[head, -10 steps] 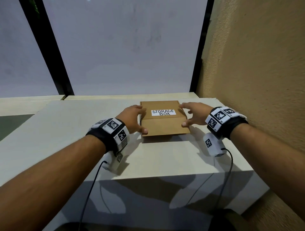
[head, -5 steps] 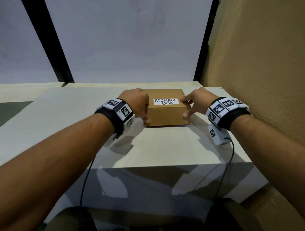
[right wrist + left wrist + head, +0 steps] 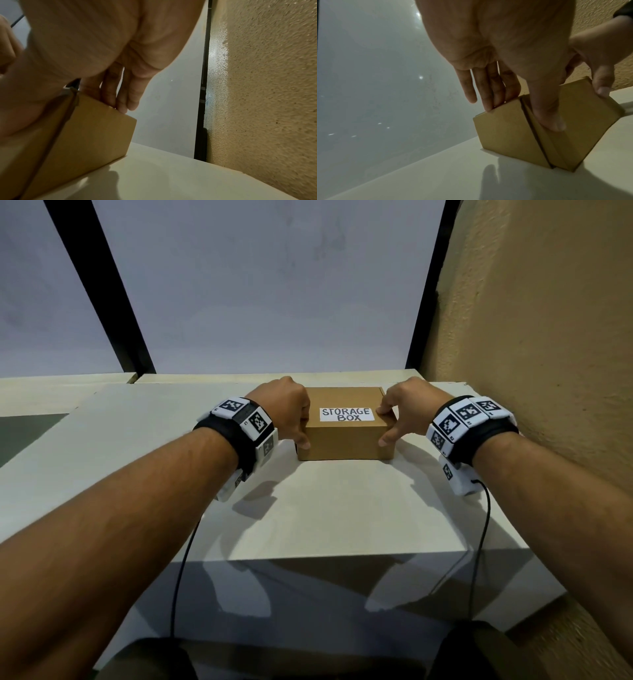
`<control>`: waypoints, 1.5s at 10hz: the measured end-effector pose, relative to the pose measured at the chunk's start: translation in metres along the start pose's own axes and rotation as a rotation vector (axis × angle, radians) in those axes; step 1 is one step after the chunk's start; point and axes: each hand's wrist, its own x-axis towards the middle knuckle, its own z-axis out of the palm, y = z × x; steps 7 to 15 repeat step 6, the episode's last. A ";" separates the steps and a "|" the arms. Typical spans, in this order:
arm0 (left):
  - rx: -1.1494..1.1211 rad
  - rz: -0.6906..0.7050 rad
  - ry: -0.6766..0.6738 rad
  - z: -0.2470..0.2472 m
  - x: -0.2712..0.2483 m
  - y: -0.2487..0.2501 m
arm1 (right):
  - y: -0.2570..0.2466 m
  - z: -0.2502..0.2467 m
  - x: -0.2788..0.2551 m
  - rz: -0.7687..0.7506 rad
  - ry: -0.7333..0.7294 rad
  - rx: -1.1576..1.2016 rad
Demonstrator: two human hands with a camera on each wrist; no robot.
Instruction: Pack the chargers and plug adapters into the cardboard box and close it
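The brown cardboard box (image 3: 346, 440) with a white "STORAGE BOX" label stands closed on the pale table (image 3: 342, 508), near the back. My left hand (image 3: 296, 422) grips its left front corner, and my right hand (image 3: 395, 422) grips the right front corner. In the left wrist view the thumb (image 3: 549, 116) presses on the front face of the box (image 3: 508, 135), and the fingers (image 3: 489, 92) lie along the top edge. In the right wrist view the fingers (image 3: 123, 97) reach over the top edge of the box (image 3: 82, 135). No charger or adapter shows.
A rough tan wall (image 3: 531, 337) runs close along the table's right side. Behind the table are grey panels with black frames (image 3: 424, 302). The table's front edge (image 3: 342, 556) is near me. Thin black cables (image 3: 479, 542) hang from both wrists.
Both hands have gone from spread fingers beside the box to a firm hold on its front corners. The view now sits lower and shows the box's front face.
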 end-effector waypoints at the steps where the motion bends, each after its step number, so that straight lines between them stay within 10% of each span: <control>1: -0.011 0.006 -0.001 0.002 0.005 -0.001 | 0.004 0.005 0.002 -0.022 0.023 0.014; 15: -0.125 0.074 -0.058 -0.012 0.010 -0.025 | 0.020 0.001 0.015 -0.124 0.059 0.069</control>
